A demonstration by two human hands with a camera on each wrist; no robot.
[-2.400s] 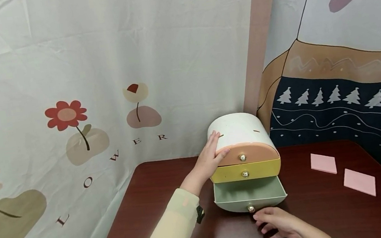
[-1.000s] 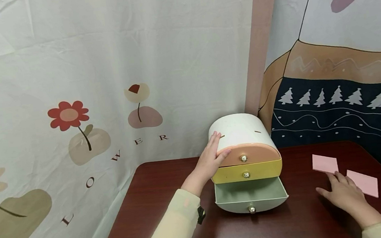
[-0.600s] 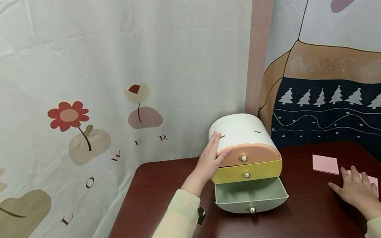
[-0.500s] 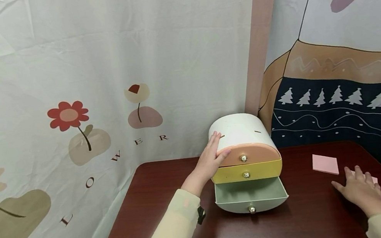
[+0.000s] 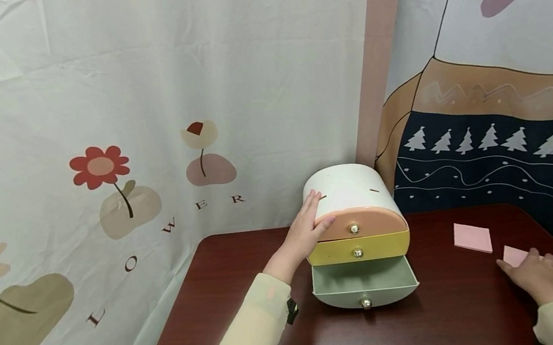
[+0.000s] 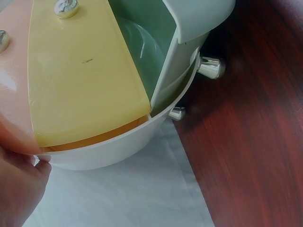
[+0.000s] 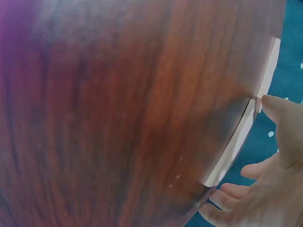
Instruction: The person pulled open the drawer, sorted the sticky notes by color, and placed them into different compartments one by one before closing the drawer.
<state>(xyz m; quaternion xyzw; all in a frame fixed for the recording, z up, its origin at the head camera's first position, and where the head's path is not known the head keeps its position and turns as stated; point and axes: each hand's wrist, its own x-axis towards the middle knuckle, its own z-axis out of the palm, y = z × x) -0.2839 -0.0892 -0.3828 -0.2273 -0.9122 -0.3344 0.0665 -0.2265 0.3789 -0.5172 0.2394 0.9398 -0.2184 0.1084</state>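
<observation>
A small white chest of drawers (image 5: 343, 179) stands on the table with an orange drawer (image 5: 380, 219), a yellow drawer (image 5: 330, 252) and a green drawer (image 5: 390, 294). Only the green one is pulled out. My left hand (image 5: 301, 237) rests against the chest's upper left side, fingers straight on the white shell, thumb by the orange front. At the right, my right hand (image 5: 543, 278) hovers over a pink sticky-note pad (image 5: 513, 255), covering part of it. In the right wrist view, thumb and fingers stand apart around this pad (image 7: 232, 144).
Another pink pad (image 5: 472, 238) lies just left of and behind the first. The dark red table (image 5: 453, 311) ends at a printed cloth with trees (image 5: 489, 172) on the right. A pale flower-printed curtain (image 5: 260, 112) hangs behind.
My right hand has gone from beside the green drawer's knob to the right, over the nearer pink pad, and its fingers now bend more. The left hand and chest have stayed put.
</observation>
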